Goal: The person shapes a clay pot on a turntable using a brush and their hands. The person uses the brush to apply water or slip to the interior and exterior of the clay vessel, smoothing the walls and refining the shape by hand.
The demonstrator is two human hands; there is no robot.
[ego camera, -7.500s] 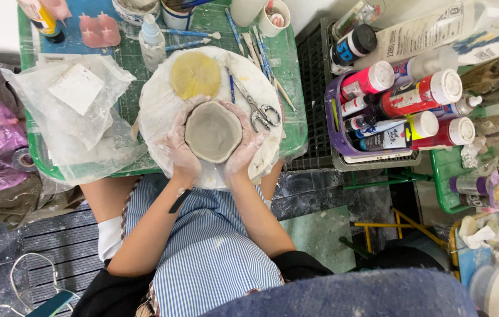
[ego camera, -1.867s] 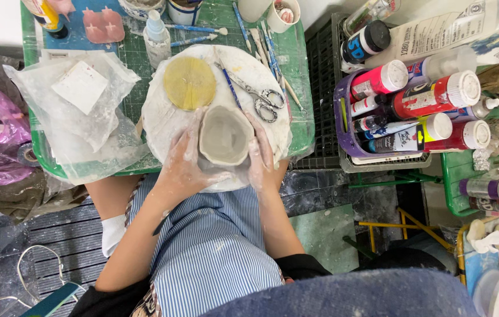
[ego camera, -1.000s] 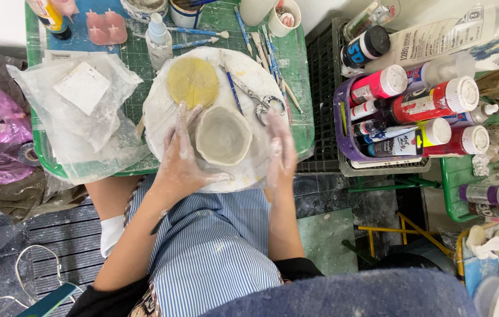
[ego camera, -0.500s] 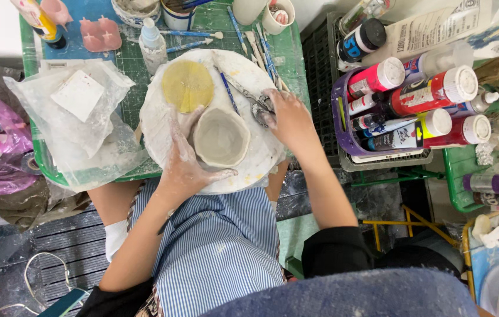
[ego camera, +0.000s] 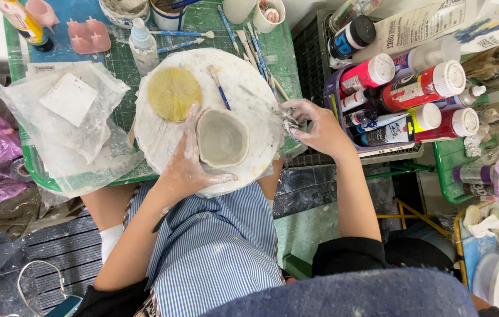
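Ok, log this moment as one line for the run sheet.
left hand: cupping clay bowl on round board | right hand: closed on scissors at board's right edge

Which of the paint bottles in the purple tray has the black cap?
The black-capped bottle at the far end of the purple tray. The bottles beside it have white caps on pink and red bodies.
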